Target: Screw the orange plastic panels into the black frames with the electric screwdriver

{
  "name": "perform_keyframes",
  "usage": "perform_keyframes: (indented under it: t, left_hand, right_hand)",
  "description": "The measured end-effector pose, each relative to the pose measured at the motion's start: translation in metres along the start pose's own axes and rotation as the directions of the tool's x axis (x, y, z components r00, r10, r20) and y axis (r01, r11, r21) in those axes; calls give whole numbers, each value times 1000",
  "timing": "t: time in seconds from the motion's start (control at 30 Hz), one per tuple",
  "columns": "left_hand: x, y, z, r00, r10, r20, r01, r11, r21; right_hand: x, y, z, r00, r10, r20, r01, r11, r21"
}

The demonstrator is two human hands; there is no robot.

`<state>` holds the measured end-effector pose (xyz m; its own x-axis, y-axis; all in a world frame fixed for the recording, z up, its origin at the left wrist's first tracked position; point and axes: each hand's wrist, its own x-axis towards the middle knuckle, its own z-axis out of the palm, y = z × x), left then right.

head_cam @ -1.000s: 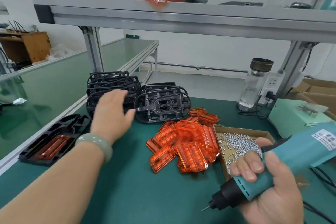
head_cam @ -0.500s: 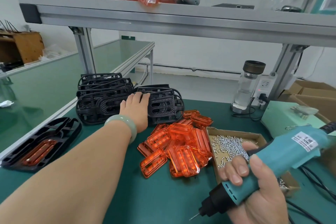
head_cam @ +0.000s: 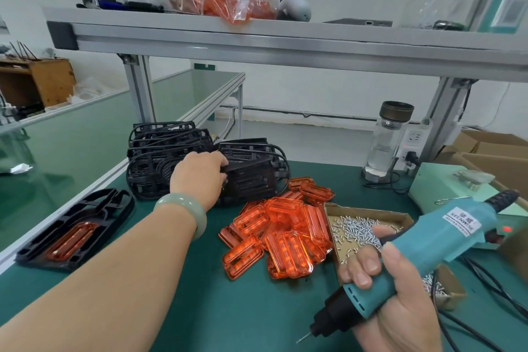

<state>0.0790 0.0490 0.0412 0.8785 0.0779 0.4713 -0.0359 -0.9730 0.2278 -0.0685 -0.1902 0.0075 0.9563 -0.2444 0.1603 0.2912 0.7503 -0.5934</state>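
Note:
Two stacks of black frames stand at the back of the green mat, one on the left [head_cam: 160, 148] and one on the right [head_cam: 257, 168]. My left hand [head_cam: 200, 177] grips the top black frame of the right stack at its left edge and tilts it up. A heap of orange plastic panels [head_cam: 280, 234] lies in the middle. At the lower right my right hand [head_cam: 397, 306] holds the teal electric screwdriver [head_cam: 423, 251], its bit pointing down and left above the mat. A black frame with an orange panel fitted [head_cam: 77, 228] lies flat at the left edge.
A cardboard tray of small silver screws [head_cam: 360, 228] sits right of the panels. A glass bottle [head_cam: 385, 143] and a power socket stand at the back right, with cables trailing past a teal box [head_cam: 445, 186]. An aluminium shelf [head_cam: 285, 43] overhangs the bench.
My left hand reached from the left stack across to the right stack and closed its fingers on the top frame, lifting its edge. The screwdriver stayed in my right hand.

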Motion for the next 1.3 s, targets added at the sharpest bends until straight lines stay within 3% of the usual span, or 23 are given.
perform_keyframes:
  t: [0.07, 0.23, 0.4, 0.5, 0.63, 0.7, 0.77, 0.8, 0.83, 0.87, 0.93, 1.0, 1.17, 1.3]
  left_hand:
    - [-8, -4, -7, 998, -35, -51, 31, 997, -76]
    - [-36, -19, -24, 980, -147, -134, 137, 987, -84]
    - [-72, -42, -37, 965, -246, -87, 229, 959, -166]
    - [-93, -48, -42, 958, -281, -54, 275, 956, -106]
    - [-110, -54, -44, 905, -416, 92, 425, 898, -117]
    - [-113, -59, -44, 839, -471, 274, 542, 769, -338]
    - [-115, -59, -45, 740, -467, 484, 669, 444, -595]
    - [-117, -61, -44, 711, -468, 526, 691, 324, -646]
    - [-118, -62, -41, 703, -498, 507, 683, 278, -675]
    - [-119, -63, -39, 707, -554, 440, 664, 306, -682]
    - [-121, -68, -37, 742, -637, 210, 607, 504, -614]
    - [-121, -65, -45, 811, -575, 107, 524, 633, -571]
    - [-108, -42, -69, 910, -353, 216, 393, 574, -718]
    - [-98, -7, -80, 926, -65, 372, 321, 654, -684]
  right_hand:
    - [0, -1, -2, 1000, 19, -1, -19, 1000, 21]
    - [1, -3, -2, 999, 51, 5, -51, 997, 64]
    - [0, -4, 0, 999, 46, 9, -46, 997, 60]
    - [-1, -5, 2, 999, 41, 7, -41, 998, 44]
    - [-2, -5, 2, 999, 41, -9, -41, 998, 43]
    - [-2, -5, 1, 999, 47, -11, -47, 998, 46]
    - [-2, -4, 0, 999, 51, -7, -51, 998, 42]
    - [-2, -4, 0, 999, 52, -3, -52, 998, 40]
    - [-2, -4, 0, 999, 51, 0, -51, 998, 38]
    - [-2, -4, -1, 999, 49, 1, -49, 998, 37]
    - [-2, -3, -2, 999, 48, 5, -48, 998, 43]
    - [-1, -3, -3, 999, 44, 7, -45, 998, 48]
    - [2, -5, -3, 1000, 25, -9, -25, 999, 48]
    - [1, -9, -5, 1000, 7, -5, -6, 998, 62]
